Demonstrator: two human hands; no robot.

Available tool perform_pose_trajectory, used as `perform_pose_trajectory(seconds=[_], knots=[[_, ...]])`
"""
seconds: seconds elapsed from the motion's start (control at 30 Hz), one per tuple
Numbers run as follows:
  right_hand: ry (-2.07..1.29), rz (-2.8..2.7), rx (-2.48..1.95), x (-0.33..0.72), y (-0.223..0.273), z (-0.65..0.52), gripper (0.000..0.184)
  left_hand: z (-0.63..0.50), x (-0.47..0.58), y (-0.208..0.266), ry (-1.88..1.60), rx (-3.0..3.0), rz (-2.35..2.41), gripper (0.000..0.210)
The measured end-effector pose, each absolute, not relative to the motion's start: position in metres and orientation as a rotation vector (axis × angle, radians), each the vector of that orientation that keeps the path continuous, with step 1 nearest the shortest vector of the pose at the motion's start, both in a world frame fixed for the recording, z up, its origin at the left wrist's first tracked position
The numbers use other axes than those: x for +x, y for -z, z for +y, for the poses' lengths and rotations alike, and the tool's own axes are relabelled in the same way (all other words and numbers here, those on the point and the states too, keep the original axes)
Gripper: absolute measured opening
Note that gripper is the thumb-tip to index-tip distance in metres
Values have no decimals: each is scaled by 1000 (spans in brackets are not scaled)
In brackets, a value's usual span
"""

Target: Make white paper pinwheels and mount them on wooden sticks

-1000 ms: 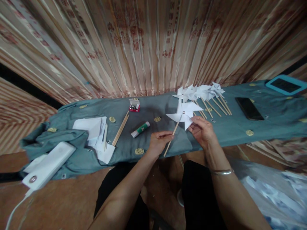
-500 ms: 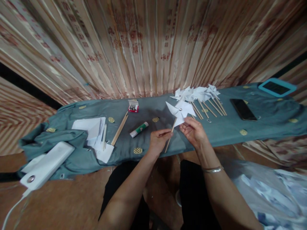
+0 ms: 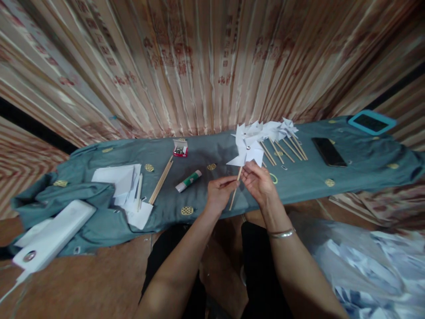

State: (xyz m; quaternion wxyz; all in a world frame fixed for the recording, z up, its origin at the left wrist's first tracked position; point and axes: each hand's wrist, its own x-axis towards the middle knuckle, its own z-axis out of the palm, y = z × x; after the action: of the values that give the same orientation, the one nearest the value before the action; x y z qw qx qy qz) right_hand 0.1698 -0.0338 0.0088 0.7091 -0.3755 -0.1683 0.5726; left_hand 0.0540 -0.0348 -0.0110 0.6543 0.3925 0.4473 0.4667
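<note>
My left hand (image 3: 222, 195) pinches the wooden stick of a white paper pinwheel (image 3: 249, 153), which has a silver pin at its centre. The stick slants down past my fingers toward the near edge of the cloth. Right beside it, my right hand (image 3: 260, 181) has its thumb and fingers curled at the pinwheel's lower blade, close to the top of the stick. Part of that blade is hidden behind the fingers. Just beyond lie several finished-looking pinwheels (image 3: 277, 129), their sticks pointing toward me.
On the green cloth (image 3: 212, 199) lie a glue stick (image 3: 188, 180), a red box of pins (image 3: 180, 149), loose wooden sticks (image 3: 161, 181) and white paper sheets (image 3: 116, 177). A white power strip (image 3: 55, 237) is at left; a phone (image 3: 328, 151) and blue-framed tablet (image 3: 372, 122) are at right.
The held pinwheel's blades have turned to a different angle. My right hand has moved left, closer to the stick and my left hand. The whole view has shifted slightly.
</note>
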Motion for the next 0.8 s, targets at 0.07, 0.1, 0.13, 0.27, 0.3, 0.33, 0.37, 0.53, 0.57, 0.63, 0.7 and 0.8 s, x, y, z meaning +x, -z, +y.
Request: perform_pose_trajectory(seconds=[0.07, 0.1, 0.13, 0.27, 0.3, 0.33, 0.37, 0.53, 0.57, 0.63, 0.7, 0.8], knots=[[-1265, -374, -824, 168, -9, -32, 24, -34, 54, 10, -1067, 895, 1004, 16], [-1260, -376, -822, 168, -9, -32, 25, -33, 54, 10, -1071, 898, 999, 16], [-1253, -381, -824, 167, -9, -31, 25, -33, 54, 9, -1073, 900, 998, 16], [-1227, -419, -828, 167, -9, -29, 25, -32, 54, 8, -1075, 906, 1010, 17], [-1226, -424, -826, 166, -9, -29, 25, -32, 54, 8, -1079, 908, 1008, 17], [-1226, -425, -823, 166, -9, -29, 25, -32, 54, 8, -1083, 909, 1002, 18], [-1227, -422, -819, 166, -9, -28, 25, -32, 55, 8, -1086, 910, 996, 18], [-1245, -391, -788, 162, -13, -28, 27, -33, 52, 6, -1098, 895, 955, 18], [-1251, -397, -786, 161, -13, -28, 27, -33, 51, 5, -1099, 896, 954, 18], [-1262, -419, -792, 160, -14, -29, 26, -33, 48, 5, -1092, 904, 964, 17], [-1273, -436, -806, 159, -13, -29, 26, -34, 46, 5, -1087, 914, 980, 17], [-1278, -443, -815, 159, -11, -29, 27, -34, 44, 6, -1085, 914, 984, 17]])
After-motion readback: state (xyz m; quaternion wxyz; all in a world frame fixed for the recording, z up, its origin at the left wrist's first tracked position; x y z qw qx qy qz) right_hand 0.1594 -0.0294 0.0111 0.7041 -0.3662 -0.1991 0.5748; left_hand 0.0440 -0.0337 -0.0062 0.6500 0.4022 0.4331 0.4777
